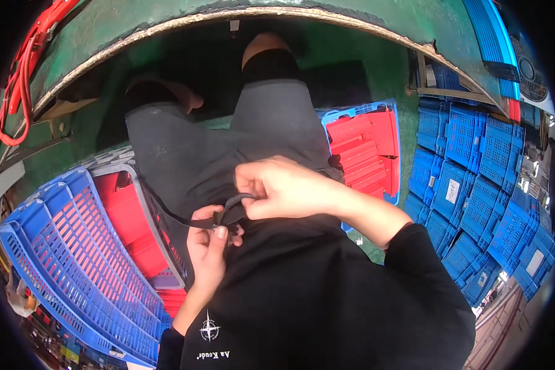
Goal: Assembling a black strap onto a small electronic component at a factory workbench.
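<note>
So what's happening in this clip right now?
A seated person in grey shorts is working a thin black strap over their lap with both bare hands. The right hand pinches one end of it, and the left hand holds it just below, so both have a grip on the same strap. A blue crate holding red pieces sits at the person's left, and another crate of red parts at the right.

Seated person, grey shorts [228, 142], black top. Both hands meet over the lap on a thin black strap [185, 219]. Left hand [208, 243] pinches the strap from below; right hand [280, 188] grips its looped end from above, fingers curled. Strap runs off left toward a blue crate [61, 259] holding red pieces. Second blue crate of red parts [367, 151] right of the thigh. Blue crates stacked far right [475, 179]. Green floor [382, 74].
</note>
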